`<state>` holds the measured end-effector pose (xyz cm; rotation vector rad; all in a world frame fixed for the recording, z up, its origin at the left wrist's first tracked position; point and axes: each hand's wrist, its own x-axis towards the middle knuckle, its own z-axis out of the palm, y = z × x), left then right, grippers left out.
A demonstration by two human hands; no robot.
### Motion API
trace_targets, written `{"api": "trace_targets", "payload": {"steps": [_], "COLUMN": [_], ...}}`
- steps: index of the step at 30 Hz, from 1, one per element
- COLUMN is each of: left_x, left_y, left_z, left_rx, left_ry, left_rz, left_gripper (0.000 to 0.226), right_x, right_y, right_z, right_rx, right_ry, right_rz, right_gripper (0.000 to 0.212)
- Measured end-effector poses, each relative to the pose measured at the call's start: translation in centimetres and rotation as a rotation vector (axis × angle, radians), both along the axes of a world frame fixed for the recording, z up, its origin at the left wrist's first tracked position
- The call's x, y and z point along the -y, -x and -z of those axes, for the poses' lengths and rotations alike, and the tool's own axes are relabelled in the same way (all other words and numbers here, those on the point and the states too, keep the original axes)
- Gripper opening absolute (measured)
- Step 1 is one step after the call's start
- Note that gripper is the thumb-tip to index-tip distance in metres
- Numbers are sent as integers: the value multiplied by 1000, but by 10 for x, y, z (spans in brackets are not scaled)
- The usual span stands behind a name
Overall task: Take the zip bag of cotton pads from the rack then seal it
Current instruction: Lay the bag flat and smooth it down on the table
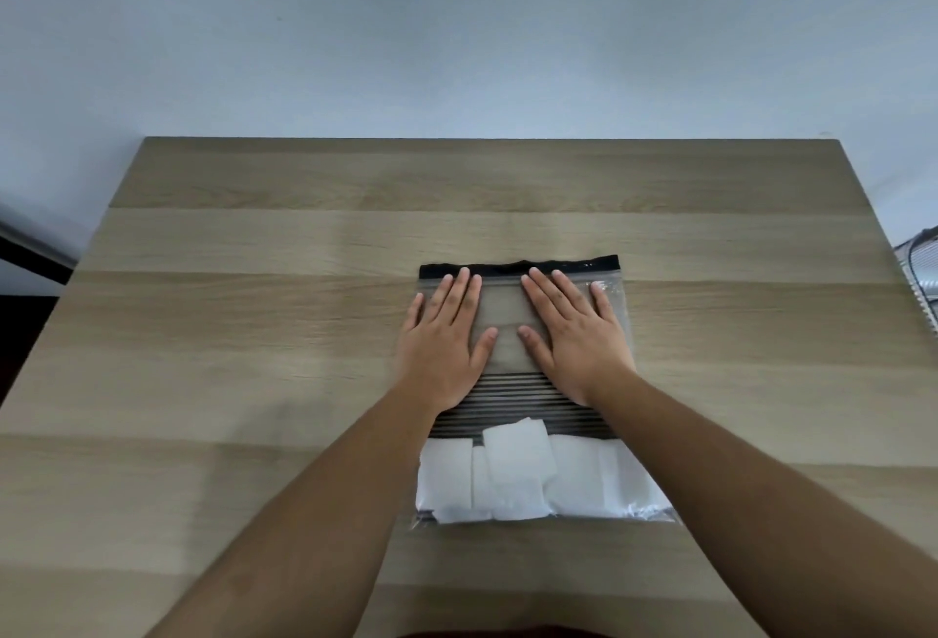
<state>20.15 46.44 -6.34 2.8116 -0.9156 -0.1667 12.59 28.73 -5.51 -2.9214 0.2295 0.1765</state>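
- Two flat hands, left hand (442, 343) and right hand (576, 333), fingers spread, gripping nothing, pressing on zip bag (512, 394) lying on table (254, 333).
- Cotton pads (528, 477) bunched at near end.
- Press along black zip strip (517, 266) at far edge, middle outward.

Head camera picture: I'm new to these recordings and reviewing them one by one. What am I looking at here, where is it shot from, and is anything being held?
There is no machine here: this is one wide-angle picture from a camera worn on a person's head, looking forward and down, so the two bare arms enter from the bottom edge. A wooden table stands against a plain wall. On it lies a clear zip bag with a black zip strip along its far edge and printed black stripes across its middle. White cotton pads sit bunched at the near end of the bag. The left hand and the right hand lie flat, palms down, on the upper part of the bag, fingertips close to the strip. Nothing is gripped or lifted; the hands only press. Whether the strip is already sealed cannot be told.
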Motion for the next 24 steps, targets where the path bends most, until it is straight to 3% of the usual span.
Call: {"api": "trace_targets", "payload": {"steps": [7, 12, 18, 24], "left_x": [-30, -30, -25, -24], "left_y": [-14, -14, -21, 53], "left_z": [1, 0, -29, -48], "left_rx": [7, -6, -248, -186], "left_ry": [-51, -67, 0, 131], "left_rz": [-72, -75, -58, 45], "left_gripper": [77, 79, 73, 63], "right_x": [43, 52, 45, -22], "right_y": [25, 30, 27, 64], "right_z": [5, 3, -26, -48], "right_rx": [10, -40, -120, 4], "right_ry": [39, 33, -195, -221], "right_rz": [217, 224, 291, 140], "right_gripper": [68, 70, 65, 60]}}
